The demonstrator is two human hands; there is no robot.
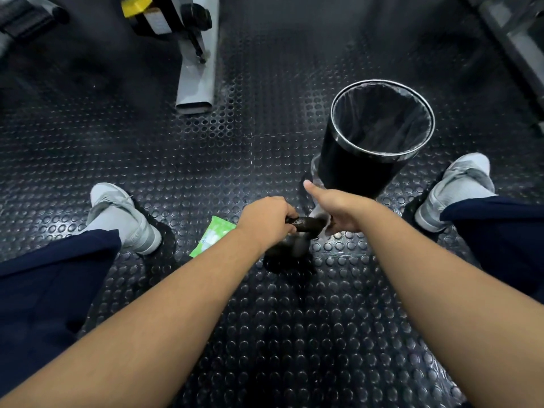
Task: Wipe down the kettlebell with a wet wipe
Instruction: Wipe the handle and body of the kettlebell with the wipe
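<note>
A black kettlebell (290, 251) stands on the studded floor between my feet. My left hand (266, 222) is closed around the left end of its handle. My right hand (338, 210) grips the right end of the handle through a white wet wipe (319, 214), thumb stretched out toward the bin. The bell's body is partly hidden under my hands and blurred. A green pack of wet wipes (212, 237) lies on the floor just left of my left hand.
A black bin (362, 169) with a dark liner stands close behind my right hand. Grey shoes sit at left (126, 216) and right (459, 187). A grey machine leg (197, 75) rests on the floor at the back left.
</note>
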